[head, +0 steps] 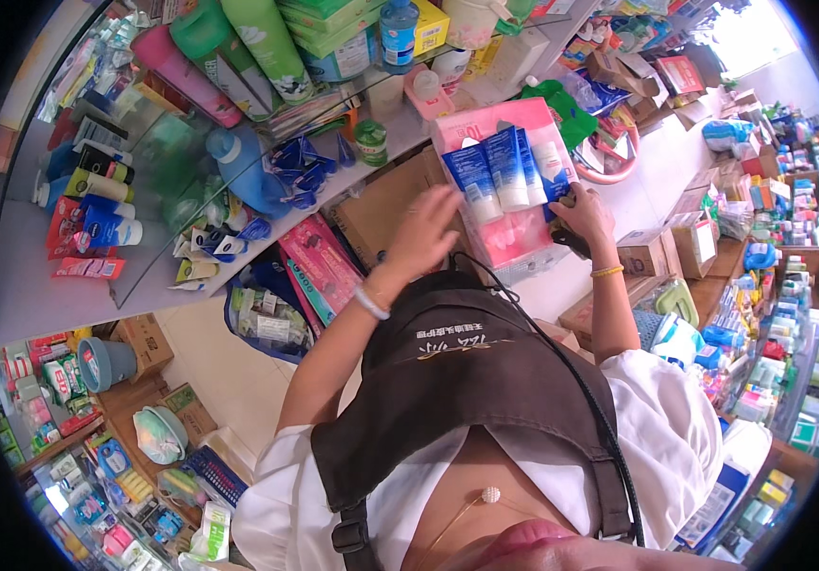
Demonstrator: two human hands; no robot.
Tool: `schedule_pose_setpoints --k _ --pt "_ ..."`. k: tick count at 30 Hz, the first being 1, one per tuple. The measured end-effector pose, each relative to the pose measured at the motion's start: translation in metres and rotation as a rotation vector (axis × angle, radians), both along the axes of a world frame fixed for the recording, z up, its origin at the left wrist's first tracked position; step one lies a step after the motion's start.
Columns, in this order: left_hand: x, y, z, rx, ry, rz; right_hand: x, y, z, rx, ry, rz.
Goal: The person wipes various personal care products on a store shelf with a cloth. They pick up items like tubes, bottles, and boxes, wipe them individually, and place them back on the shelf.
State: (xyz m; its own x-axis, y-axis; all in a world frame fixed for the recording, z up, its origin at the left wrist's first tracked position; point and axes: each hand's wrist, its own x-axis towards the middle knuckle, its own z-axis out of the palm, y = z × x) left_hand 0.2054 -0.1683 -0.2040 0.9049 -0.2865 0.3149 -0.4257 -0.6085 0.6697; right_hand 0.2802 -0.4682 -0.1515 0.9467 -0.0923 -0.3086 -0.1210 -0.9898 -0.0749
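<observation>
Several blue-and-white squeeze tubes lie side by side on a pink plastic-wrapped pack, their white caps towards me. My left hand hovers by the pack's left edge, fingers apart and holding nothing. At the pack's right edge my right hand is bent, its thumb beside the rightmost blue packaging. Something dark shows under that hand; its grip is partly hidden. A white-and-blue tube lies right of the other tubes.
A glass-fronted shelf at the left holds tubes and bottles. Below it stand an open cardboard box and a blue bag of packets. Cartons and stocked shelves line the right. A black cable crosses my apron.
</observation>
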Motion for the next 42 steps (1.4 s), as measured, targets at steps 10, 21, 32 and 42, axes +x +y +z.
schedule_pose_setpoints --k 10,21,32,42 --pt "0.043 -0.069 -0.011 -0.398 0.45 0.493 0.026 -0.056 -0.064 0.472 -0.034 -0.019" --pt "0.025 -0.039 -0.06 -1.382 1.059 0.048 0.009 -0.051 -0.048 0.962 0.21 -0.292" --pt "-0.001 0.062 0.016 -1.589 0.366 0.004 -0.032 -0.06 -0.029 1.319 0.03 -0.525" --pt "0.021 0.37 0.058 -0.109 -0.445 1.421 -0.065 -0.092 0.028 1.419 -0.289 -0.426"
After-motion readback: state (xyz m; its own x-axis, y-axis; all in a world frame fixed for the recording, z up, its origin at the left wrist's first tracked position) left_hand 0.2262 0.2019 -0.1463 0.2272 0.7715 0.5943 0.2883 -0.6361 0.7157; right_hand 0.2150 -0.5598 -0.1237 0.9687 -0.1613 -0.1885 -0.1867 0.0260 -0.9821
